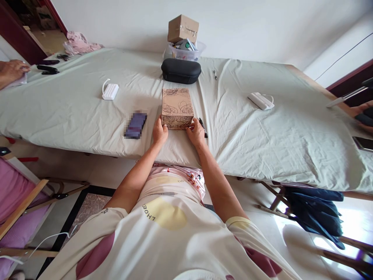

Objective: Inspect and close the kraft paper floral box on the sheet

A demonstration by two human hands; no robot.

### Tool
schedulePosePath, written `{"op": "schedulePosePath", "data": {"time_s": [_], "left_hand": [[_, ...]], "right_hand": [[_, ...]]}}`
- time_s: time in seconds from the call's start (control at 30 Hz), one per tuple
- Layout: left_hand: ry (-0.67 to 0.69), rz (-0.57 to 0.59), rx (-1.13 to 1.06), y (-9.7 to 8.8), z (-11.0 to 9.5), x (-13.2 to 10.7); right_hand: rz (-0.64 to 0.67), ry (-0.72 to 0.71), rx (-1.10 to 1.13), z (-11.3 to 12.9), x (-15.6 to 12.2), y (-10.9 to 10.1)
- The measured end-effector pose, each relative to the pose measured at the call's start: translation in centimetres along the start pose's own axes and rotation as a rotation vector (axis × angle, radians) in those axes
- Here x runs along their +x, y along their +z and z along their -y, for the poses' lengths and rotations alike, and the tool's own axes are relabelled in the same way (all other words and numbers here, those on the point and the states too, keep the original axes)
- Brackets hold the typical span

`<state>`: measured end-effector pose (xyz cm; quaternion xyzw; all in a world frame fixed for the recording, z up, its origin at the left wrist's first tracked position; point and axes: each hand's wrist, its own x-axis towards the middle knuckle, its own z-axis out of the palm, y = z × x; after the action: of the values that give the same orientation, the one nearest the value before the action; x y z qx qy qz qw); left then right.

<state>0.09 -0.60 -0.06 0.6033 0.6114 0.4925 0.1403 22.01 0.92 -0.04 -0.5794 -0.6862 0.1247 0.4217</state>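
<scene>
**Box held at its near corners on the sheeted table**

Box (177, 108), brown card scribbled over with dark lines, is seen standing upright on the pale green sheet (247, 132), near the table's front edge and straight ahead of the person. It is flanked at its near corners by both hands. The left hand (160, 132) is set against the near left corner, its fingers loosely bent with the tips touching the card. The right hand (196, 133) is laid against the near right corner in the same way, with the fingers resting on the card and not wrapped round it.

A black marker (203, 127) is found just beside the right hand, on the sheet. A phone (135, 125) is placed near the left hand, apart from the box. Behind the box a black case (181, 70) is seen, and behind that a clear tub (184, 53) with a small carton (183, 28) on top. Two white packs are laid further out, one at the left (110, 91) and one at the right (261, 100). Another person's hand (11, 70) is seen at the far left edge, and a third person's hand (362, 112) at the far right.
</scene>
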Motion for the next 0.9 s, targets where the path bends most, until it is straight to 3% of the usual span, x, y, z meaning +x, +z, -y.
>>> {"op": "schedulePosePath", "data": {"time_s": [0.2,0.53,0.7,0.9], "left_hand": [[-0.090,-0.007,-0.007,-0.8,-1.6,-0.2],[-0.045,-0.065,-0.031,-0.2,-0.6,-0.2],[-0.012,-0.089,-0.058,0.1,-0.3,-0.2],[0.002,-0.092,-0.159,0.1,-0.5,-0.6]], "right_hand": [[0.068,0.033,0.027,1.0,-0.2,-0.9],[0.059,0.032,0.001,1.4,-0.3,-1.1],[-0.040,-0.009,0.019,1.1,-0.4,-0.9],[-0.191,-0.218,0.045,1.1,-0.3,-1.0]]}}
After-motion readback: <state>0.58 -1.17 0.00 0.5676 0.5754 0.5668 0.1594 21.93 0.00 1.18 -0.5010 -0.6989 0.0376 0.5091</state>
